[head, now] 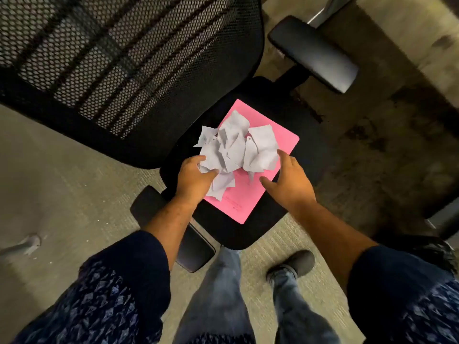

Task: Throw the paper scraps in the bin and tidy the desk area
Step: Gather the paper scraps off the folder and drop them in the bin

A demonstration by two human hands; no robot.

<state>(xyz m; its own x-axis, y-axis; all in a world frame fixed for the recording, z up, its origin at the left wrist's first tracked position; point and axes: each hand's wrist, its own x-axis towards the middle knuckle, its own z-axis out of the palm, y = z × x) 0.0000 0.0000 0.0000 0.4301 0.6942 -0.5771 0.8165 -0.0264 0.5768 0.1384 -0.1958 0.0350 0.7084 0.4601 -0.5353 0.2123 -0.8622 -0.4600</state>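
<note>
Paper scraps [236,147], white and crumpled, are heaped on a pink folder [250,184] that lies flat on the black seat of an office chair [298,120]. The left side of the heap is pinched by the left hand [193,180], thumb and fingers closed on a few torn pieces, one of which hangs down toward the near edge. The right side is flanked by the right hand [290,180], which is spread wide and cupped, its fingertips just touching the pile, with nothing yet gripped. The step in hand is judged to be the gathering of the heap. It is best done if the loose pieces are swept inward from both sides and pressed into one bundle, so that none is dropped on the carpet [62,182] below. The folder may slide on the seat if dragged. No bin is seen in view.
</note>
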